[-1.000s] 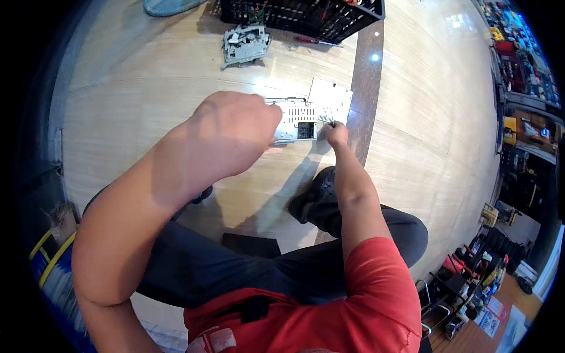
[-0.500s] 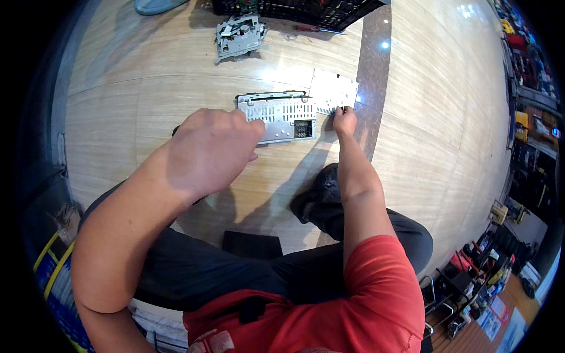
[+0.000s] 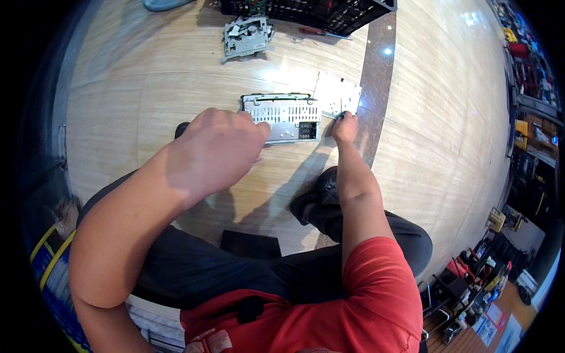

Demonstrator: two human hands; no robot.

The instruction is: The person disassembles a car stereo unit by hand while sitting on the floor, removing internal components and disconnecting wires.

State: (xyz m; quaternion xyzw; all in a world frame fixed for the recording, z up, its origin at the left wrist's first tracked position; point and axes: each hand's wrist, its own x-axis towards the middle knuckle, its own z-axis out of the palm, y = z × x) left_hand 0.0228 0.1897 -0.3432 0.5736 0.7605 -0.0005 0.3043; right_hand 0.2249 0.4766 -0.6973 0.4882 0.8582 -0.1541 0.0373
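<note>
A silver metal car stereo unit (image 3: 281, 117) with a slotted casing and a dark connector socket stands on the floor in front of me. My left hand (image 3: 226, 144) is closed at its left end, and covers that corner; the fingertips are mostly hidden. Just right of the unit lies a flat, pale metal plate (image 3: 335, 92) with small holes. My right hand (image 3: 345, 128) is at the plate's near edge, its fingers pinched together around something small and dark that I cannot make out.
Farther off lies a metal disc-drive mechanism (image 3: 247, 38). A screwdriver (image 3: 318, 32) with a red handle rests beside a black plastic crate (image 3: 353, 15). A dark flat piece (image 3: 250, 244) is between my legs, near my shoe (image 3: 315, 194). Cluttered tools (image 3: 471, 282) stand at the right.
The whole view has shifted slightly, with the floor things a little right and lower. My right hand has drawn slightly nearer relative to the plate. My left hand stays at the stereo unit.
</note>
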